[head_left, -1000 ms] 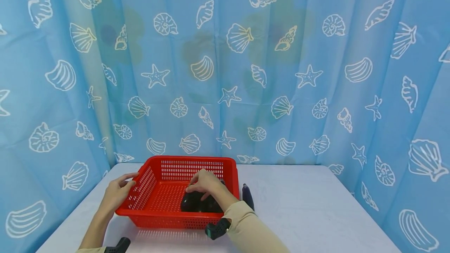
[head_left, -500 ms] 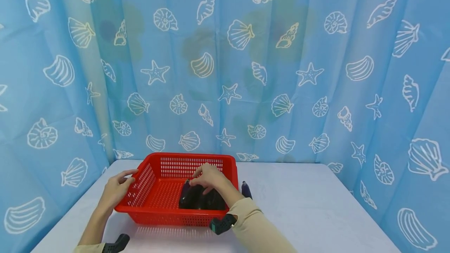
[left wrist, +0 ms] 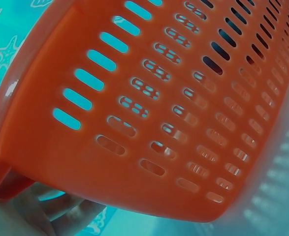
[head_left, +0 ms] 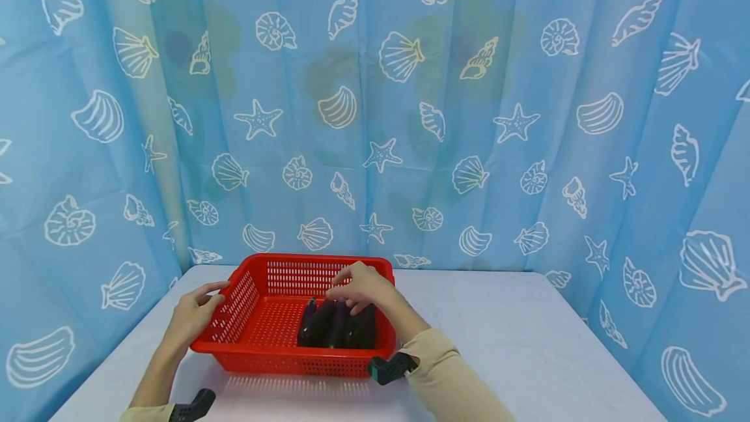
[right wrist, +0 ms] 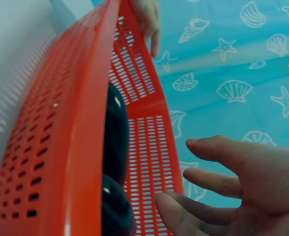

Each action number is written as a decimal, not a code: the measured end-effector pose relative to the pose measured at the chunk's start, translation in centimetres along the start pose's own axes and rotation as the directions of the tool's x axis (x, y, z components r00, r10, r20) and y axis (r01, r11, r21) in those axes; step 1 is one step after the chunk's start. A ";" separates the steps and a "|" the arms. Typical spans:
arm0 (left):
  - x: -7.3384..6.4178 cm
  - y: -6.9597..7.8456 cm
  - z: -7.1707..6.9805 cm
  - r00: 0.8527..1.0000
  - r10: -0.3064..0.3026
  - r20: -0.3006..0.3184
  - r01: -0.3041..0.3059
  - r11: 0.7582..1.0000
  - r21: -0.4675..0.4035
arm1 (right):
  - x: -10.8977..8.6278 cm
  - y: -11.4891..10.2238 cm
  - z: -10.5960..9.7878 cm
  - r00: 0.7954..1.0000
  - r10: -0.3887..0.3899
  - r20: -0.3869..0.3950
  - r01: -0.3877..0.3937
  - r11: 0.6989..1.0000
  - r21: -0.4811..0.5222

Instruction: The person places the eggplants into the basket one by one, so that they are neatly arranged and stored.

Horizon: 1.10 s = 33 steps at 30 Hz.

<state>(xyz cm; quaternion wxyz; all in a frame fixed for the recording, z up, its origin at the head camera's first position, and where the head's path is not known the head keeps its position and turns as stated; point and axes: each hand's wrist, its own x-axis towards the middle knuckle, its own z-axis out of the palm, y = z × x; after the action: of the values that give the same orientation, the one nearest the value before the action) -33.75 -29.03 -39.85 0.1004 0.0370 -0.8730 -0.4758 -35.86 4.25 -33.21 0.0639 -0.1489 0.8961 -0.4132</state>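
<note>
Several dark purple eggplants [head_left: 336,327] lie side by side in the right half of a red perforated plastic basket [head_left: 281,325]. Just above their stem ends hovers my right hand [head_left: 366,285], fingers loosely bent and apart, holding nothing. The right wrist view shows that hand [right wrist: 233,189] beside the basket, with a gap between thumb and fingers and two glossy eggplants [right wrist: 115,142] past the rim. My left hand [head_left: 196,318] touches the basket's left rim with extended fingers. Part of it is hidden behind the rim [left wrist: 16,83] in the left wrist view.
The basket stands on a white-covered table [head_left: 498,344], toward its left side. Behind and at both sides hangs a blue curtain [head_left: 410,181] with white shell prints. My right forearm [head_left: 404,314] crosses the basket's right wall.
My right hand has come away from the eggplants and moved up and right, uncovering more of them. The eggplant outside the basket is now out of sight where my forearm passes. My left hand stays put.
</note>
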 end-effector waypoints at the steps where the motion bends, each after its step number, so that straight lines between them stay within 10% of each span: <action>1: 0.0 0.0 0.0 1.000 0.001 0.001 -0.001 1.000 -0.001 | 0.0 0.1 -0.2 1.000 -0.005 0.002 0.005 1.000 -0.002; 33: 0.0 0.0 0.1 1.000 0.003 -0.007 -0.003 1.000 -0.009 | -2.5 5.2 -5.7 0.998 0.006 -0.056 -0.002 0.997 0.072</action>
<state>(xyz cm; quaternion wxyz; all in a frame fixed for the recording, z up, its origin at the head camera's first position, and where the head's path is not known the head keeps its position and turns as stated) -33.75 -28.95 -39.91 0.1045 0.0369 -0.8705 -0.4796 -35.93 12.39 -33.45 0.0448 -0.1328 0.8825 -0.4489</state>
